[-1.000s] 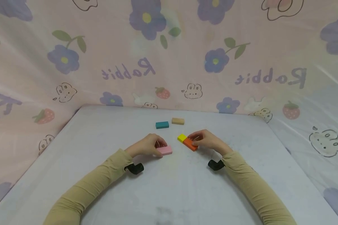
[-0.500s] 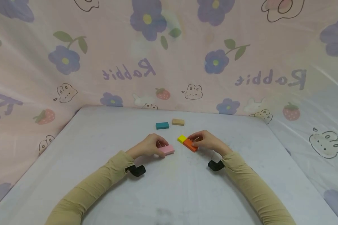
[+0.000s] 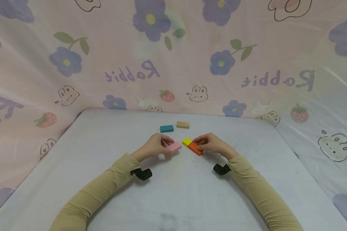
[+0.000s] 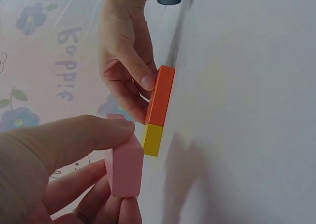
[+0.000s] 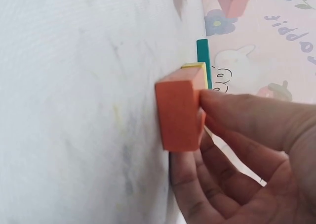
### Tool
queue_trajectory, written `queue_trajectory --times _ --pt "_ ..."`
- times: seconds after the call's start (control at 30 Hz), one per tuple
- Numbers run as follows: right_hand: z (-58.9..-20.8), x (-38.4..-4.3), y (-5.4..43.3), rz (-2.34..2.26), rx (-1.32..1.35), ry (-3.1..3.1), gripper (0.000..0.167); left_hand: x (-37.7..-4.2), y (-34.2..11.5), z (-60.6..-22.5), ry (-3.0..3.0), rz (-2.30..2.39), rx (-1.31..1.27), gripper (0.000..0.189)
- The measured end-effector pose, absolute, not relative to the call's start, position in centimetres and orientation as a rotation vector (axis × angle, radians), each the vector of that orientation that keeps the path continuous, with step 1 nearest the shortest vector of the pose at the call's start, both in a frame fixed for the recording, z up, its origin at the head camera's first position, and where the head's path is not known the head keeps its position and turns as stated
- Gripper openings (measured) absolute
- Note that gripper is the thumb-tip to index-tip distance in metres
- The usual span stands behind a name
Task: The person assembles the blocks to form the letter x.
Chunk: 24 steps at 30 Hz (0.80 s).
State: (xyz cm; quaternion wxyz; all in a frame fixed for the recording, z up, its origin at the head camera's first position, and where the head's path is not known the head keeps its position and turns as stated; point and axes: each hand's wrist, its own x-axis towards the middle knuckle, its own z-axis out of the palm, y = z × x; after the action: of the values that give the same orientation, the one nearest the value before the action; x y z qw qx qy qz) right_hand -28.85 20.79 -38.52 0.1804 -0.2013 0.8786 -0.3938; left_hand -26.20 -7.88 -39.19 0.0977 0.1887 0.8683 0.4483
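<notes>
My left hand (image 3: 154, 147) pinches a pink block (image 3: 174, 147) between thumb and fingers. The pink block is lifted above the table and slightly tilted, with its far end near a yellow block (image 3: 186, 142). An orange block (image 3: 195, 149) lies on the table, and my right hand (image 3: 216, 146) grips it from the right side. In the left wrist view the yellow block (image 4: 152, 140) meets the end of the orange block (image 4: 160, 95) in one line. The right wrist view shows the right thumb on the side of the orange block (image 5: 178, 116), which mostly covers the yellow one.
Behind the hands, a teal block (image 3: 166, 129) and a light wooden block (image 3: 182, 125) lie near each other on the white table (image 3: 173, 192). A printed curtain (image 3: 179, 57) rises at the table's back and sides. Black wrist cameras hang under both sleeves.
My left hand has moved right and away from me, raising the pink block off the table and toward the yellow block. The right hand and the other blocks have stayed in place.
</notes>
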Motion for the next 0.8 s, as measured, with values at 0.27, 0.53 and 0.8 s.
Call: queue_trajectory --times 0.27,0.53,0.8 --pt "-38.3 -28.8 20.8 -1.105 -0.588 2.484 0.034 -26.2 -7.6 -38.8 2.610 1.339 0.563 0.037" --pt "-38.4 -29.0 20.8 -1.110 -0.599 2.483 0.034 -26.3 -6.7 -38.8 2.642 1.340 0.524 0.035" --pt "-38.7 -29.0 20.9 -1.112 -0.593 2.484 0.035 -26.6 -5.7 -39.4 2.619 1.330 0.474 0.035"
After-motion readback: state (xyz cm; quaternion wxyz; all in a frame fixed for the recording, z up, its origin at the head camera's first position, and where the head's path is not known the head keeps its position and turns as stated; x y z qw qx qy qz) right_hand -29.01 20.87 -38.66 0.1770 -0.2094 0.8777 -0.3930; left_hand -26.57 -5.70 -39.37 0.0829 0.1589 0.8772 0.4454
